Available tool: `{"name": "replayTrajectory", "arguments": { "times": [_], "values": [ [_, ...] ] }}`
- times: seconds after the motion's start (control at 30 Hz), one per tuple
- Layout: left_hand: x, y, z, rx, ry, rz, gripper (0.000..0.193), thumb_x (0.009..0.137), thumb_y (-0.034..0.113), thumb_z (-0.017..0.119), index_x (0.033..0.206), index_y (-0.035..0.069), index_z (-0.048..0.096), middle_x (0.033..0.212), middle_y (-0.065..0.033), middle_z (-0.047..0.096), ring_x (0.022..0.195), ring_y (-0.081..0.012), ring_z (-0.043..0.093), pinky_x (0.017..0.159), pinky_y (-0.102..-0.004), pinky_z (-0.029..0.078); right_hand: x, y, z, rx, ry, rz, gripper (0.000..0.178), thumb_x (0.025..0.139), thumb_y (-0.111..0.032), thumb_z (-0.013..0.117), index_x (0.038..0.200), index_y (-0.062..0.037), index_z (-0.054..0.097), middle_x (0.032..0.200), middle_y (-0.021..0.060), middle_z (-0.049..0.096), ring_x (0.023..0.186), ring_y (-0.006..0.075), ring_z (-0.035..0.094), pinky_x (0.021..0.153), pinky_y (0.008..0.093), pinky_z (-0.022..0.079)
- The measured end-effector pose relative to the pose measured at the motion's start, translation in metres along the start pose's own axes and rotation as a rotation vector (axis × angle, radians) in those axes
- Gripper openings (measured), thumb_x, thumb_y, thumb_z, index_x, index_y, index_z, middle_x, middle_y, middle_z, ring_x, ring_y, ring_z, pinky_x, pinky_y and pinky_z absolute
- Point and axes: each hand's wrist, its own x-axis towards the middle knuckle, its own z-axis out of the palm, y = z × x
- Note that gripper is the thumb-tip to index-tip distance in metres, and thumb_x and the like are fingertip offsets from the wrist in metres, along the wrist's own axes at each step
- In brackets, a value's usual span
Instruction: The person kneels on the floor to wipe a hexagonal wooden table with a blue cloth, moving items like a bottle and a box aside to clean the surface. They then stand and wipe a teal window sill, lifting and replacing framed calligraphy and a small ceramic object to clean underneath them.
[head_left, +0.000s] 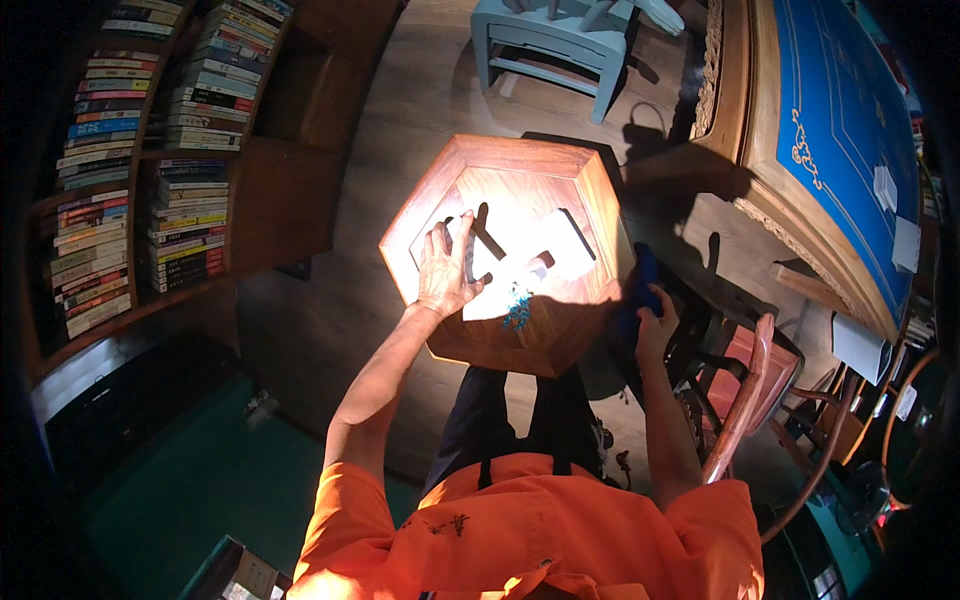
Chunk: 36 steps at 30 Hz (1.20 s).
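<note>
Inspecting the hexagonal wooden surface [585, 190], we find our left hand [445, 270] spread open upon it, our right hand [655, 325] gripping a blue cloth [640, 285] beside its edge.

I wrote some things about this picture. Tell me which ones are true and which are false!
1. The left hand rests on the six-sided wooden table. True.
2. The right hand holds a red ball. False: it grips a dark blue cloth at the table's edge.
3. Books fill the shelves on the person's left. True.
4. The chair beyond the table is bright yellow. False: it is pale blue-grey.
5. The person wears an orange shirt. True.
</note>
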Motion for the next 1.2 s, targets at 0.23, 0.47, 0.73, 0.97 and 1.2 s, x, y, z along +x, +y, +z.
{"name": "replayTrajectory", "arguments": {
  "times": [0.23,0.47,0.73,0.97,1.2],
  "values": [
    [0.011,-0.003,-0.002,0.086,-0.079,0.072,0.123,0.056,0.028,0.088,0.155,0.024,0.016,0.132,-0.0326,0.033,0.118,-0.0462,0.039,0.102,-0.0523,0.037,-0.014,0.018,0.0,0.118,0.027,0.145,0.045,0.07,0.005,0.054,0.113,-0.0019,0.066,0.091,0.0014,0.059,0.069,0.0087,0.049,0.06,0.0231,0.041],
    [0.001,0.007,-0.002,0.033,-0.097,0.111,0.124,0.054,0.022,0.089,0.154,0.021,0.016,0.13,-0.0334,0.036,0.12,-0.0484,0.039,0.101,-0.0531,0.039,-0.018,0.03,-0.002,0.314,0.033,0.239,0.047,0.068,0.009,0.055,0.112,-0.0024,0.067,0.086,-0.0006,0.058,0.063,0.0068,0.047,0.055,0.0215,0.038],
    [-0.012,0.019,0.007,0.013,-0.069,0.163,0.123,0.05,0.015,0.086,0.154,0.019,0.019,0.134,-0.0318,0.034,0.122,-0.0478,0.037,0.104,-0.0522,0.037,-0.03,0.028,-0.005,0.225,0.005,0.255,0.049,0.067,0.01,0.055,0.113,-0.0029,0.067,0.082,-0.0005,0.059,0.061,0.0068,0.046,0.054,0.0217,0.037],
    [0.006,0.021,0.004,0.11,-0.077,0.168,0.121,0.054,0.024,0.088,0.153,0.021,0.019,0.134,-0.0278,0.036,0.117,-0.043,0.04,0.103,-0.0493,0.038,-0.032,0.028,-0.009,0.272,-0.024,0.293,0.049,0.068,0.01,0.055,0.113,-0.003,0.068,0.081,0.0002,0.06,0.061,0.0076,0.048,0.054,0.0227,0.039],
    [-0.005,0.017,0.007,0.112,-0.143,0.224,0.119,0.054,0.023,0.087,0.153,0.02,0.021,0.136,-0.0309,0.033,0.121,-0.0472,0.039,0.102,-0.0519,0.039,-0.038,0.018,-0.006,0.274,-0.016,0.341,0.049,0.069,0.01,0.054,0.114,-0.0039,0.068,0.085,0.0024,0.062,0.063,0.0095,0.05,0.055,0.0234,0.04]
  ]
}}
